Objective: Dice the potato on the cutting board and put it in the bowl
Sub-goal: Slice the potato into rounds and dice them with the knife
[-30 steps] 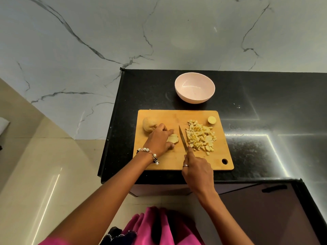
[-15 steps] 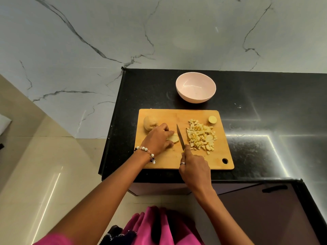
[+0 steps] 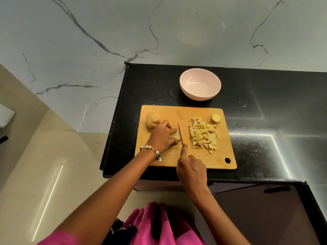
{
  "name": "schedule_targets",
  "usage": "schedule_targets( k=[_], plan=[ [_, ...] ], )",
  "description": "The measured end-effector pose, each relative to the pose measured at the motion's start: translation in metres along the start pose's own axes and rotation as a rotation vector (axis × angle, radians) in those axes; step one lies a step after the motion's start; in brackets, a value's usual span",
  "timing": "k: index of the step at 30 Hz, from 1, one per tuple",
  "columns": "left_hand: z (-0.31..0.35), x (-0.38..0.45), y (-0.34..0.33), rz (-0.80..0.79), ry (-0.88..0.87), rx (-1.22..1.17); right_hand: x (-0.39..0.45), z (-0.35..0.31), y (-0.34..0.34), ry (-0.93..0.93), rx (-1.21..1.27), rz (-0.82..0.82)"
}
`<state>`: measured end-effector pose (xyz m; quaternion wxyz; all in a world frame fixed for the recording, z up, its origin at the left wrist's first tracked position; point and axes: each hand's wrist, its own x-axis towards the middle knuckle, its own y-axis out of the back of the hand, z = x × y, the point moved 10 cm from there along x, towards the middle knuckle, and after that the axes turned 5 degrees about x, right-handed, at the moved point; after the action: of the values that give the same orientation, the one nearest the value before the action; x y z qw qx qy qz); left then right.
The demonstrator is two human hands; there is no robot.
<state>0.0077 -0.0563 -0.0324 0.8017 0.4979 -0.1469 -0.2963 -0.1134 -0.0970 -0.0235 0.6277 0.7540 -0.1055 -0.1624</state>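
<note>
gripping a knife (image 3: 180, 133), the right hand (image 3: 192, 171) has its fingers curled round the handle and its index finger stretched forward along the back of the blade. the handle itself is hidden inside the fist. the blade stands on edge, pointing away from the person, and touches the right side of a small potato piece (image 3: 175, 135).

the left hand (image 3: 162, 136) holds that potato piece down on the wooden cutting board (image 3: 177, 156), fingers bent over it and fingertips just beside the blade. a beaded bracelet (image 3: 152, 151) circles the left wrist.

behind the left hand, near the board's far left corner, lies a larger uncut potato chunk (image 3: 151, 119), rounded side up; the hand partly covers its near edge. to the right of the knife, well apart from the blade, sits a loose heap of diced potato (image 3: 204, 135) on the board. a small round potato end (image 3: 216, 118) rests near the far right corner, just beyond the heap.

the pale pink bowl (image 3: 187, 89) stands on the black countertop (image 3: 265, 103) just past the board's far edge, with nothing visible inside it. the board lies close to the counter's near edge, with its hanging hole at the near right corner. a marble-patterned wall (image 3: 106, 32) rises behind the counter, beige floor tiles (image 3: 35, 165) spread to the left, and pink clothing (image 3: 159, 227) shows at the bottom.
</note>
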Motion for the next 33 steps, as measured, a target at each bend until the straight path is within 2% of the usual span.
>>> schedule_targets(
  k=[3, 6, 8, 15, 19, 33],
  plan=[
    [-0.002, 0.001, 0.001, 0.018, 0.008, -0.007, 0.007, -0.006, 0.002, 0.023, -0.039, 0.003],
    [-0.002, 0.000, 0.000, 0.034, 0.010, -0.009, -0.002, -0.003, 0.000, 0.013, 0.033, 0.057],
    [-0.002, -0.001, 0.002, 0.049, 0.012, -0.023, -0.016, 0.002, -0.011, 0.021, 0.043, 0.032],
    [-0.002, -0.002, 0.002, 0.030, -0.008, -0.022, -0.014, 0.020, 0.001, -0.066, 0.028, 0.058],
    [-0.005, 0.000, 0.001, -0.023, -0.010, -0.009, -0.007, 0.012, 0.011, 0.033, 0.154, 0.125],
    [-0.004, -0.005, 0.007, 0.114, 0.006, -0.013, 0.000, -0.009, -0.004, 0.029, -0.044, 0.040]
  ],
)
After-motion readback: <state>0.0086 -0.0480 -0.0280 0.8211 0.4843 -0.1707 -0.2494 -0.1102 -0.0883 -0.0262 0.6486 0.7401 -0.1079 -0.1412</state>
